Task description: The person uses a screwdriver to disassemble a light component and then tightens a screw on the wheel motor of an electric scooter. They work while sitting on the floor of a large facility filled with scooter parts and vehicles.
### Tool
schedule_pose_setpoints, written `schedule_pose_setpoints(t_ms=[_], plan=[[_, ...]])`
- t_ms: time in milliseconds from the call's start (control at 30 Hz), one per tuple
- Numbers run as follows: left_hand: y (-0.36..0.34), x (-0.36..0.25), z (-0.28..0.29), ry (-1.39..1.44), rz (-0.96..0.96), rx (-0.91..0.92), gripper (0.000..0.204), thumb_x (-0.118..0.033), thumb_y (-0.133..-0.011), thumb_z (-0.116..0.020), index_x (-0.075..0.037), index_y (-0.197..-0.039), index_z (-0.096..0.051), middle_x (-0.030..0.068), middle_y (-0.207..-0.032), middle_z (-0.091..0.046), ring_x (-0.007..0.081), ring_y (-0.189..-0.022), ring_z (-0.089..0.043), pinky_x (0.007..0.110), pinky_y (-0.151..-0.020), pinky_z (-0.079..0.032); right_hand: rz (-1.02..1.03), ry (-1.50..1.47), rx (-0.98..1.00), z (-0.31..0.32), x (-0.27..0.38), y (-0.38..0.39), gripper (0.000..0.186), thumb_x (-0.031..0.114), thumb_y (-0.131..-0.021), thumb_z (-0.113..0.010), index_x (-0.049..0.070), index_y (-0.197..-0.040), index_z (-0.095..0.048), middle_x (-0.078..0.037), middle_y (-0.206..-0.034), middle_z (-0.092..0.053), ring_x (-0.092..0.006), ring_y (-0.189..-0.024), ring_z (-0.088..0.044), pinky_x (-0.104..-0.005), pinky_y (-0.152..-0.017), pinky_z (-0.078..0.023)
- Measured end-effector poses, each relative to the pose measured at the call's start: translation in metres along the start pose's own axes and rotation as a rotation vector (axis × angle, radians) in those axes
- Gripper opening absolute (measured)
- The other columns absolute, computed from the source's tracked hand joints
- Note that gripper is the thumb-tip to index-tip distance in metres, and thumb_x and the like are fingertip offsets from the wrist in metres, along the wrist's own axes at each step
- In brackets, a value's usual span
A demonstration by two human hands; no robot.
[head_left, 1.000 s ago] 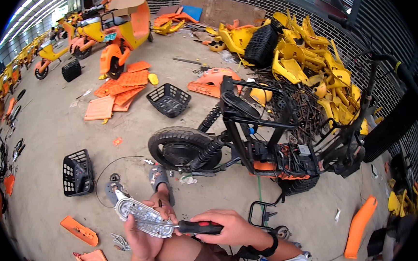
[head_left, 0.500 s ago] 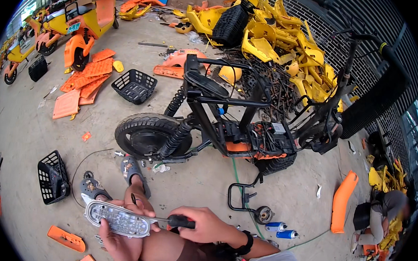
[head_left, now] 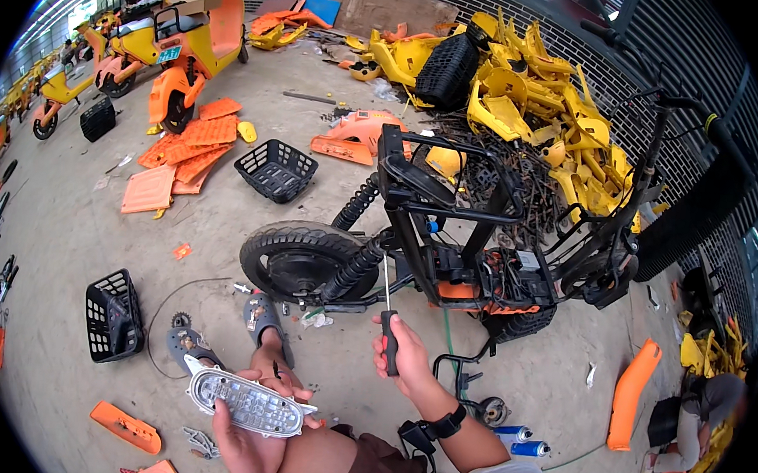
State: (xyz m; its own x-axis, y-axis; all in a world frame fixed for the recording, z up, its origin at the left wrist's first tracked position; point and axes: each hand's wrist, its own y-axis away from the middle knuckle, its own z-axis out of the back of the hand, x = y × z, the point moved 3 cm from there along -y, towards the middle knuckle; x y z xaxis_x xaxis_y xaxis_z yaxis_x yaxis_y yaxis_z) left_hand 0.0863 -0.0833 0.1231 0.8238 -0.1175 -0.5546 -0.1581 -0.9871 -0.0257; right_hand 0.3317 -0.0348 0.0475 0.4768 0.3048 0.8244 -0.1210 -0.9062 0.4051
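Note:
My left hand is closed around an oval lamp with a clear, ribbed lens and a pale rim with small tabs. The thumb presses on its lens side, and a thin dark piece, perhaps a wire, shows by the fingers behind it. Over to the right, my right hand grips the black handle of a screwdriver. Its metal shaft points up, away from the lamp, in front of the stripped scooter frame.
The scooter's rear wheel lies beyond my feet. Black baskets, orange panels and blue spray cans are on the floor. A yellow parts heap is behind. Another person crouches at far right.
My right hand has lifted the screwdriver away from the lamp and turned it from level to upright. The view has shifted, so the scene sits farther right. My left hand keeps the lamp.

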Motion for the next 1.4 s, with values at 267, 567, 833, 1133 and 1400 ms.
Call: schedule_pose_setpoints(t_ms=[267, 567, 833, 1133, 1400], plan=[[0.0, 0.0, 0.002, 0.031, -0.004, 0.013, 0.053, -0.052, -0.103, -0.035, -0.009, -0.133, -0.046, 0.024, -0.105, -0.061, 0.0465, -0.103, -0.06, 0.059, -0.069, -0.058, -0.004, -0.117, -0.033, -0.005, -0.006, -0.013, 0.043, 0.044, -0.106, -0.04, 0.007, -0.123, -0.053, -0.005, -0.073, -0.054, -0.0131, -0.05, -0.05, -0.0284, -0.041, -0.038], [0.001, 0.0, 0.002, 0.02, -0.012, 0.006, 0.052, -0.051, -0.103, -0.035, -0.009, -0.133, -0.045, 0.0245, -0.104, -0.061, 0.0465, -0.102, -0.06, 0.058, -0.068, -0.058, -0.088, -0.279, 0.043, -0.016, 0.017, -0.03, 0.044, 0.048, -0.105, -0.041, 0.01, -0.124, -0.053, -0.002, -0.074, -0.05, -0.0127, -0.055, -0.046, -0.0273, -0.046, -0.035], [0.0, 0.001, -0.002, -0.027, -0.028, -0.003, 0.052, -0.052, -0.103, -0.035, -0.009, -0.13, -0.045, 0.023, -0.102, -0.061, 0.0454, -0.101, -0.061, 0.057, -0.067, -0.059, -0.009, -0.38, 0.091, -0.015, 0.037, -0.087, 0.035, 0.038, -0.104, -0.042, 0.008, -0.116, -0.057, -0.004, -0.082, -0.059, -0.0172, -0.066, -0.057, -0.0328, -0.059, -0.046], [0.0, 0.001, -0.002, -0.041, -0.03, -0.017, 0.052, -0.054, -0.103, -0.035, -0.01, -0.129, -0.044, 0.0214, -0.101, -0.062, 0.0439, -0.101, -0.061, 0.054, -0.066, -0.059, 0.023, -0.29, 0.042, -0.02, 0.046, -0.088, 0.021, 0.028, -0.099, -0.055, 0.01, -0.108, -0.057, 0.0, -0.072, -0.054, -0.0135, -0.054, -0.053, -0.0303, -0.047, -0.044], [0.0, 0.002, -0.004, 0.007, -0.034, -0.032, 0.054, -0.054, -0.102, -0.037, -0.008, -0.13, -0.044, 0.0209, -0.102, -0.061, 0.0431, -0.101, -0.061, 0.054, -0.065, -0.059, 0.117, -0.157, 0.053, -0.017, 0.042, -0.089, 0.019, 0.016, -0.093, -0.064, 0.009, -0.11, -0.057, 0.001, -0.07, -0.054, -0.0098, -0.052, -0.054, -0.0276, -0.044, -0.044]])
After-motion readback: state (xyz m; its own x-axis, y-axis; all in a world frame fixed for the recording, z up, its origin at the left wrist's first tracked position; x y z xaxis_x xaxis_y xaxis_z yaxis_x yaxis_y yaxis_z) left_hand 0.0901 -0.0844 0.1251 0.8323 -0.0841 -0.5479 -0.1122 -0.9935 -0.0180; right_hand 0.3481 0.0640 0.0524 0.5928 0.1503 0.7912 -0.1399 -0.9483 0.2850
